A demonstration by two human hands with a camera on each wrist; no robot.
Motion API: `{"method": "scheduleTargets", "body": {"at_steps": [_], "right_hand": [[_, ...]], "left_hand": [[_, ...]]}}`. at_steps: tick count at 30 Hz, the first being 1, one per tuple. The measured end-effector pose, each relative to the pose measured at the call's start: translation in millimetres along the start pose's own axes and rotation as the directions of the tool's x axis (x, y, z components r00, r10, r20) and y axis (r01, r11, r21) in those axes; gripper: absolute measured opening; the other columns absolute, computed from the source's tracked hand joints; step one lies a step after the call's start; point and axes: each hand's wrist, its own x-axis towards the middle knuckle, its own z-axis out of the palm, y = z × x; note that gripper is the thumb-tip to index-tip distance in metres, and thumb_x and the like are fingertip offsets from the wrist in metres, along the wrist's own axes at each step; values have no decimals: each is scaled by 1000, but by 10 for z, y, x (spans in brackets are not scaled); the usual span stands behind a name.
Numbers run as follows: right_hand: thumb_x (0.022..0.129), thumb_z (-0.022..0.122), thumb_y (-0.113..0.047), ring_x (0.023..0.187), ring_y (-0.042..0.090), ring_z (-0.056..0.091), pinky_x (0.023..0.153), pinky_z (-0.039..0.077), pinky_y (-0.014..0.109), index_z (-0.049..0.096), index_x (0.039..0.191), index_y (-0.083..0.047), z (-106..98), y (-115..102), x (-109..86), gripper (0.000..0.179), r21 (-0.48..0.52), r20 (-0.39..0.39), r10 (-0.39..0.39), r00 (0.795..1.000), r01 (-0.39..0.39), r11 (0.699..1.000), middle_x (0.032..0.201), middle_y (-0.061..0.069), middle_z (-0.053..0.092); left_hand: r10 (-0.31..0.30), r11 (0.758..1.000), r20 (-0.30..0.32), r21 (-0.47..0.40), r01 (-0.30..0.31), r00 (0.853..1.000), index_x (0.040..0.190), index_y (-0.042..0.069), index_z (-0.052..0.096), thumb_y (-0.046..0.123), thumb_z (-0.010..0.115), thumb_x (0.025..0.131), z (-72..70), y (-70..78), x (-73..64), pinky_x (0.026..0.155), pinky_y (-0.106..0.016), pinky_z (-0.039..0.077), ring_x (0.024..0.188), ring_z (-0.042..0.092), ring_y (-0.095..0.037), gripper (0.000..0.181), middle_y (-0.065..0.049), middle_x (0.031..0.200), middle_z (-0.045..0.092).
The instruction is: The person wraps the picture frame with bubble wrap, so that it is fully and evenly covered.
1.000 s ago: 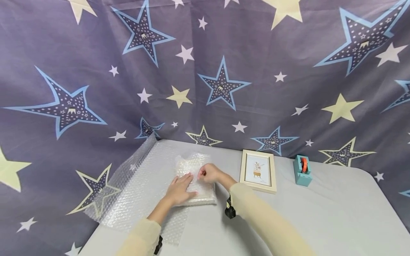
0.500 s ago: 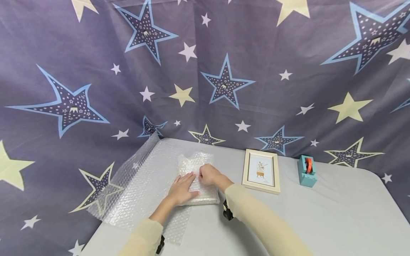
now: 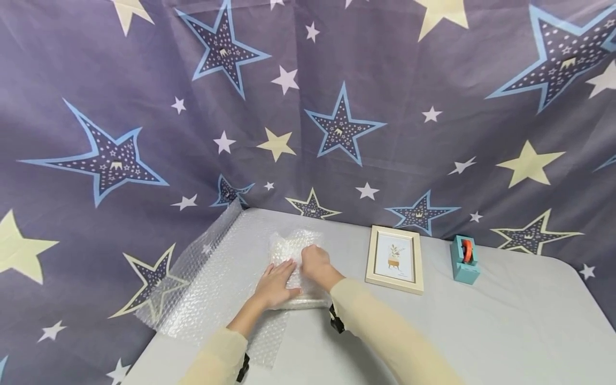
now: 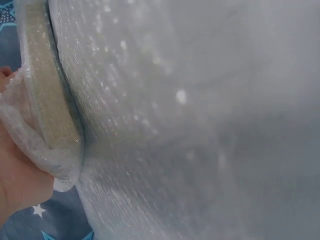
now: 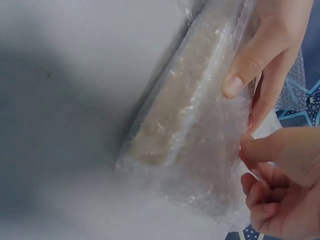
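Observation:
A flat bubble-wrapped package lies on the table, partly covered by both hands. Through the clear layers in the right wrist view, a pale wood-coloured slab shows. My left hand presses on the package with fingers spread and thumb out toward its near edge. Beside it, my right hand is curled over the package's right part. In the right wrist view its thumb and forefinger meet at the wrap's edge, close to the left hand's fingers, and pinch there.
A loose sheet of bubble wrap spreads under and left of the package, its far-left side hanging past the table edge. Right of the hands lies a framed plant picture. A teal tape dispenser with an orange roll stands farther right. A star-patterned curtain hangs behind.
My right hand has gone from a raised pinch to a lower, more curled pose on the package, its forearm swinging left. The left hand keeps its place. The head view has shifted slightly.

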Motion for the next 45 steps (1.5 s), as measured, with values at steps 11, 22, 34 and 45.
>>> {"method": "scheduleTargets", "body": {"at_steps": [11,22,34,45], "right_hand": [[75,78,-27,85,26,70,73,60,33,70,89,-4,41,188,-98,28,58,-145,107,984,-100,993,91,10,73],[82,70,-11,87,23,67,75,59,32,68,90,-3,64,596,-259,11,152,-267,-48,962,91,984,90,9,69],[90,60,-10,119,26,62,106,48,36,65,114,-5,255,528,-541,25,8,-296,-471,831,496,869,122,10,68],[94,58,-12,126,29,58,110,44,40,62,124,-1,349,469,-627,32,27,-274,-401,874,423,905,129,15,64]], "left_hand": [[24,1000,-10,-6,-24,1000,143,3,42,41,63,84,73,43,49,122,-54,17,144,36,-31,74,-14,153,40],[9,1000,-5,-18,-9,1000,144,3,41,42,63,84,82,-27,42,122,-54,15,144,34,-31,75,-14,154,39],[20,1000,7,5,-20,1000,145,2,39,42,60,87,29,12,34,122,-55,14,145,32,-32,74,-15,155,36],[26,1000,-10,12,-25,1000,143,-1,41,42,64,85,3,43,40,121,-57,17,144,35,-32,76,-17,153,39]]}}
